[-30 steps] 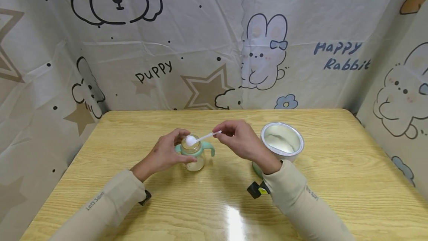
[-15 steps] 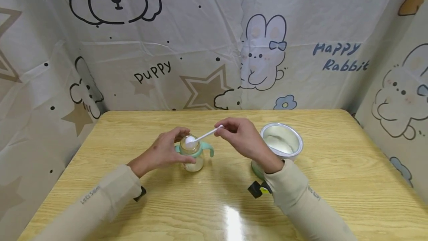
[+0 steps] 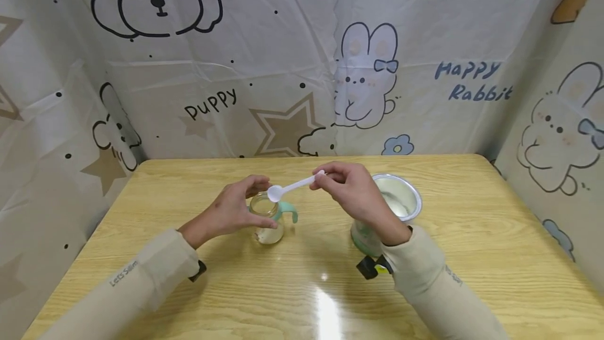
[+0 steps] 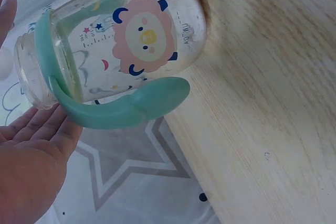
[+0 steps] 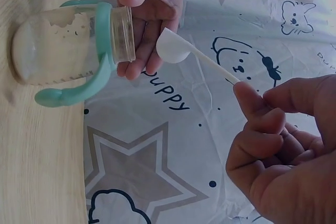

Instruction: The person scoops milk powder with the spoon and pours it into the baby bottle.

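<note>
A clear baby bottle [image 3: 270,234] with mint-green handles [image 4: 157,100] and a cartoon lion print stands uncapped and upright on the table. My left hand [image 3: 230,208] lies around its neck, thumb in front and fingers behind; in the right wrist view the fingers are fairly straight, and contact is hard to judge. My right hand [image 3: 351,192] pinches the end of the long handle of a white measuring scoop [image 5: 174,47]. The scoop's bowl is just above the right side of the bottle's mouth, with no heap of powder showing in it.
A tin [image 3: 360,240] of pale powder, with a silver rim and green lower wall, stands open beyond my right wrist, partly hidden by it. The wooden table [image 3: 283,298] ends at a printed cloth backdrop [image 3: 212,130].
The scoop was over the bottle's mouth with its bowl looking white and full; it has lifted, turned and moved right with my right hand. My left hand stays around the bottle.
</note>
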A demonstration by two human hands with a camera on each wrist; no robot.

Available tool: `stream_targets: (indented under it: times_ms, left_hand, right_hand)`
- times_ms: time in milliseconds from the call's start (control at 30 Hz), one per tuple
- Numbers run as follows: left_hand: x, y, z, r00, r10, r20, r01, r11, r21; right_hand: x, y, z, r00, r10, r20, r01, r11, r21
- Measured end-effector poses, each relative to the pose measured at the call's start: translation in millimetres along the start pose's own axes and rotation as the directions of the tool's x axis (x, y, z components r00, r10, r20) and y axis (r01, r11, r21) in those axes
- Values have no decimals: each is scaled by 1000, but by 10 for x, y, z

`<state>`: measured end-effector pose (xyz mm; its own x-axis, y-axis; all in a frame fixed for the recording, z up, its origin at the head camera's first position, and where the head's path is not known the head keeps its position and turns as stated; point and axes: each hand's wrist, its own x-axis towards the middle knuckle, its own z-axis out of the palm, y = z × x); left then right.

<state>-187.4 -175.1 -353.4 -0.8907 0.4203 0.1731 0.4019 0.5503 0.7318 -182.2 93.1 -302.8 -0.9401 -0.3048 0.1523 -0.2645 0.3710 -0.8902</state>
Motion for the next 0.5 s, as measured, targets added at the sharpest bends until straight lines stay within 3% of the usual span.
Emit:
stream_targets:
  times_ms: [300, 500]
  left_hand:
    - [23, 38, -7, 1000, 18, -12, -18, 1000, -19]
    - [74, 116, 7, 1000, 8, 1, -8, 1000, -30]
  right_hand:
    - [-28, -15, -112, 998, 56, -28, -54, 998, 42]
    - [-64, -41, -238, 997, 51, -57, -49, 998, 35]
